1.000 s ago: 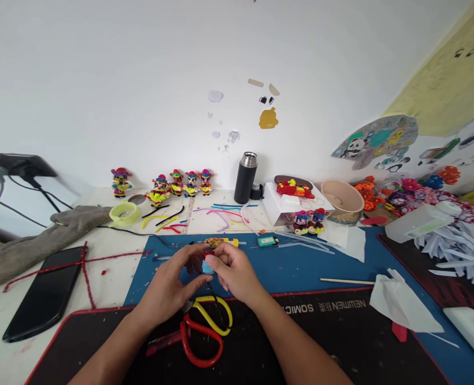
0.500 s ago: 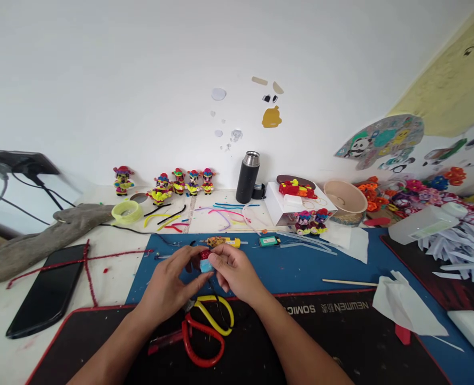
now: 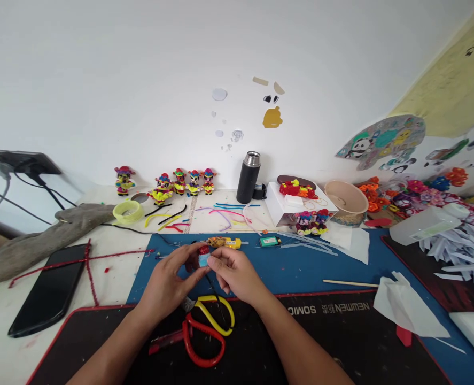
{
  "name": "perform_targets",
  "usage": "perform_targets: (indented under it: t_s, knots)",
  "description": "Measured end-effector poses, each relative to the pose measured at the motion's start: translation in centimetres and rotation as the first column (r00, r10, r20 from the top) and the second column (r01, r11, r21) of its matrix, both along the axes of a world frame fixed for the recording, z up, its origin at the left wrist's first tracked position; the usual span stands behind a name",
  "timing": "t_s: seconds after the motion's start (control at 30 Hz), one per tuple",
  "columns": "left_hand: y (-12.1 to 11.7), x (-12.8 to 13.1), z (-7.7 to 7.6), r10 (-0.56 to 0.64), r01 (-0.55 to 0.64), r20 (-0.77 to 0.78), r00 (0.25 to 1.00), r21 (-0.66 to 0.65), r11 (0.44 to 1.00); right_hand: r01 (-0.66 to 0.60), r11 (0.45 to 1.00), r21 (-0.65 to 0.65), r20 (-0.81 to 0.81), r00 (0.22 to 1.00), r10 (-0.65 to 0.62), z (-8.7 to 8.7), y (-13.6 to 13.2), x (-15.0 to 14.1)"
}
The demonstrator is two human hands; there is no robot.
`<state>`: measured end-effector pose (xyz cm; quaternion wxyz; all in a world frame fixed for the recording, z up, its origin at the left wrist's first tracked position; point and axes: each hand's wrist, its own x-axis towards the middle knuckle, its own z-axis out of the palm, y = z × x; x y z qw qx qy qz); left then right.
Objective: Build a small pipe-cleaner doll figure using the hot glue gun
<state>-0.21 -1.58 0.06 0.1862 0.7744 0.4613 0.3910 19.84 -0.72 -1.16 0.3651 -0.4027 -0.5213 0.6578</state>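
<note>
A small craft piece (image 3: 203, 260), glittery dark red on top and light blue below, is pinched between both hands. My left hand (image 3: 175, 274) curls around its left side, with the thumb underneath. On the other side, my right hand (image 3: 233, 271) grips it between thumb and forefinger; the other fingers are folded. Part of the piece is hidden by the fingers. Under the hands lie scissors (image 3: 204, 342) with one red and one yellow handle. Just beyond the fingers is a yellow glue gun (image 3: 224, 243), its body partly stained.
Several small colourful dolls (image 3: 162, 188) stand along the wall. A black thermos (image 3: 248, 177) is beside a white box (image 3: 274, 208). A black phone (image 3: 46, 291) lies left under dark red chenille stems (image 3: 88, 267). White paper (image 3: 409, 310) and a wooden stick (image 3: 349, 282) are at right.
The craft piece has tilted more upright and shifted slightly left and up, so more of its red and blue sides shows. Both hands keep their hold; the view has shifted a little.
</note>
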Motion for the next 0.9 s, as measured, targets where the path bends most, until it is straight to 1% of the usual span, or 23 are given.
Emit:
perform_targets:
  t_s: [0.2, 0.3, 0.4, 0.6, 0.7, 0.9]
  knots:
    - [0.07, -0.01, -0.24, -0.037, 0.037, -0.011, 0.999, 0.02, 0.999, 0.018, 1.0, 0.021, -0.005, 1.0, -0.018, 0.24, -0.05, -0.11]
    - [0.0, -0.08, -0.37, -0.024, 0.024, -0.034, 0.999, 0.013, 1.0, 0.012, 1.0, 0.009, 0.0, 1.0, -0.012, 0.34, -0.12, -0.18]
    - [-0.01, -0.14, -0.47, -0.017, 0.016, -0.049, 0.999, -0.022, 1.0, 0.002, 1.0, 0.0, 0.006, 1.0, -0.002, 0.45, -0.19, -0.22]
    - [0.04, -0.26, -0.59, 0.01, -0.011, -0.029, 1.0, -0.034, 0.999, -0.016, 1.0, 0.017, 0.023, 1.0, 0.016, 0.73, -0.25, -0.15]
    - [0.0, -0.31, -0.66, 0.021, -0.021, -0.028, 0.999, -0.015, 1.0, -0.03, 1.0, 0.001, 0.027, 0.999, 0.03, 0.78, -0.23, -0.1]
    - [-0.1, -0.3, -0.61, 0.026, -0.024, -0.029, 0.999, 0.065, 0.998, -0.066, 0.997, -0.035, 0.027, 0.997, 0.066, 0.67, -0.27, -0.02]
